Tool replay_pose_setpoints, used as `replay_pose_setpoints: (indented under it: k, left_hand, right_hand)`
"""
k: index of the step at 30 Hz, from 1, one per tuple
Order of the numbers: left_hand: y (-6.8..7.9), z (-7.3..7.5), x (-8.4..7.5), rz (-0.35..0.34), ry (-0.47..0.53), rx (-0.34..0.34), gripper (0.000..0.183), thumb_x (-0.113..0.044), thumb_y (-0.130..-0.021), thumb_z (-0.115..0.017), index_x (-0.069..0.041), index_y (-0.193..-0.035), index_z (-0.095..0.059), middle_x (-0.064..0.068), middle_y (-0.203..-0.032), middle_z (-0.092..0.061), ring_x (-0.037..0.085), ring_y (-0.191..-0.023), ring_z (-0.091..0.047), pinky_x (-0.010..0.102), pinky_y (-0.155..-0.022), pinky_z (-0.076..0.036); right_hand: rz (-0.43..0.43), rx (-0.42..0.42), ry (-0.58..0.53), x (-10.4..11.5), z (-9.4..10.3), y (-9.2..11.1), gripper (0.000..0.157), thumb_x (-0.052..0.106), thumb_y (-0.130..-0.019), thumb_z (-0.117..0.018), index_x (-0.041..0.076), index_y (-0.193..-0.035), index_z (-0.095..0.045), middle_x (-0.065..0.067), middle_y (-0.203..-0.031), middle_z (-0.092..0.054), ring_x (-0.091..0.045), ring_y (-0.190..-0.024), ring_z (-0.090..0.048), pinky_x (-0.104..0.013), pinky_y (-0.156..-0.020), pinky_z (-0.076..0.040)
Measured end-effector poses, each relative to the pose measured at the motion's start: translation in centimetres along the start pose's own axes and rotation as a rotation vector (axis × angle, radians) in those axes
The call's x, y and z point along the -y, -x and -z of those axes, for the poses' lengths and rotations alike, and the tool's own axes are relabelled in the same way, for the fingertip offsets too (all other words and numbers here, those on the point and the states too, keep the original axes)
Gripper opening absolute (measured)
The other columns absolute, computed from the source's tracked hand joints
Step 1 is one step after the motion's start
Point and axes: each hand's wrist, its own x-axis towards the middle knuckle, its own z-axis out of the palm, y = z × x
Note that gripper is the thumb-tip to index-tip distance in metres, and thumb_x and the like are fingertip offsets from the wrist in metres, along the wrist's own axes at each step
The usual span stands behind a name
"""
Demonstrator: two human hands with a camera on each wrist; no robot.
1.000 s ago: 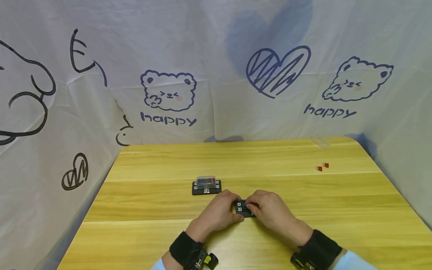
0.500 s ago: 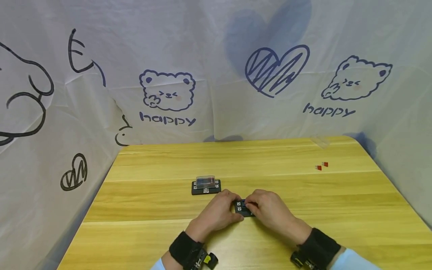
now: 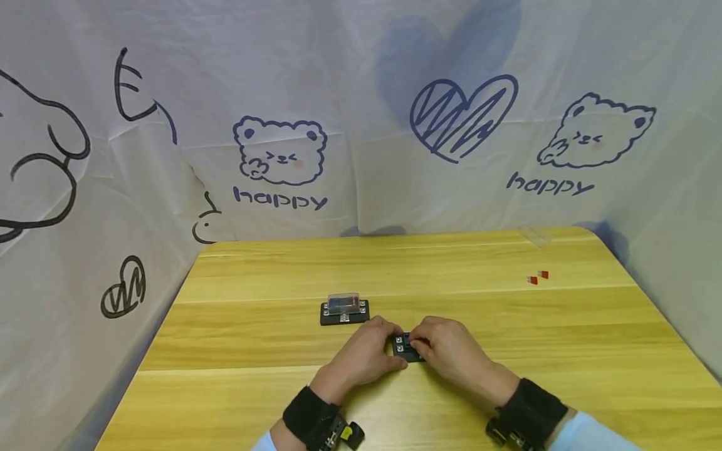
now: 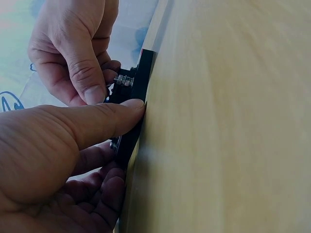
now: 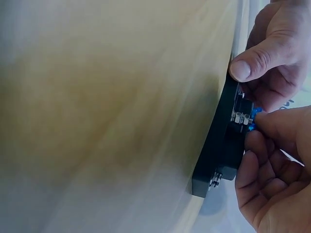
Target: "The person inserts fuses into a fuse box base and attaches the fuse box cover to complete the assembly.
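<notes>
A black fuse block (image 3: 402,352) with metal screw terminals lies on the wooden table in front of me. My left hand (image 3: 366,354) grips its left end, thumb (image 4: 127,108) on the near side and fingers on the far side. My right hand (image 3: 454,351) is over the block's middle and right part. In the right wrist view, its thumb and forefinger pinch at a small blue blade fuse (image 5: 256,112) on top of the block. The fingertips hide most of that fuse.
Behind my left hand stands a second fuse block (image 3: 333,318) under a clear cover (image 3: 344,304). Two red blade fuses (image 3: 533,280) lie at the back right, and a clear plastic piece (image 3: 534,236) sits near the table's back edge. White cloth walls (image 3: 361,156) enclose the table.
</notes>
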Motion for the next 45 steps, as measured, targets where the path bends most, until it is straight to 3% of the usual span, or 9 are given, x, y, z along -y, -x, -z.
replay_pose_setpoints:
  k: [13,23,28,35,45]
  left_hand:
    - [0.0,0.0,0.1,-0.003,-0.007,0.008,0.049,-0.036,-0.077,-0.08,-0.012,-0.117,-0.064,0.001,-0.106,-0.059,0.011,-0.091,-0.052,0.029,-0.081,-0.047]
    - [0.0,0.0,0.2,0.006,-0.004,0.005,0.05,-0.036,-0.076,-0.081,-0.013,-0.117,-0.064,0.0,-0.106,-0.059,0.011,-0.092,-0.052,0.03,-0.083,-0.047]
    - [0.0,-0.1,0.2,0.009,0.002,-0.001,0.051,-0.036,-0.075,-0.081,-0.012,-0.117,-0.064,0.0,-0.105,-0.059,0.012,-0.093,-0.053,0.031,-0.085,-0.047]
    - [-0.1,-0.2,0.2,0.015,0.001,0.0,0.053,-0.037,-0.074,-0.082,-0.013,-0.118,-0.064,-0.001,-0.104,-0.058,0.012,-0.092,-0.052,0.032,-0.086,-0.047]
    - [-0.1,-0.2,0.3,0.032,0.005,0.011,0.055,-0.037,-0.074,-0.081,-0.013,-0.12,-0.064,0.0,-0.107,-0.058,0.013,-0.095,-0.053,0.034,-0.09,-0.047]
  right_hand:
    - [0.019,0.013,0.01,-0.1,0.0,-0.1,0.005,0.014,-0.084,-0.073,0.014,-0.088,-0.075,0.006,-0.08,-0.065,-0.006,-0.073,-0.058,-0.03,-0.065,-0.052]
    - [-0.065,0.036,-0.021,0.0,0.3,0.1,0.004,0.013,-0.084,-0.072,0.014,-0.088,-0.074,0.009,-0.081,-0.063,-0.005,-0.073,-0.056,-0.028,-0.065,-0.051]
    - [-0.147,0.06,-0.019,-0.6,0.8,0.6,0.006,0.015,-0.084,-0.074,0.017,-0.089,-0.072,0.01,-0.082,-0.062,-0.005,-0.074,-0.056,-0.03,-0.067,-0.05]
    - [-0.237,0.027,-0.043,-3.5,2.1,1.2,0.004,0.018,-0.086,-0.071,0.016,-0.09,-0.072,0.006,-0.083,-0.063,-0.007,-0.072,-0.054,-0.031,-0.064,-0.049]
    - [-0.319,-0.029,0.052,-10.3,5.1,2.4,0.01,0.015,-0.091,-0.063,0.009,-0.095,-0.07,-0.008,-0.086,-0.064,-0.017,-0.069,-0.056,-0.037,-0.06,-0.047]
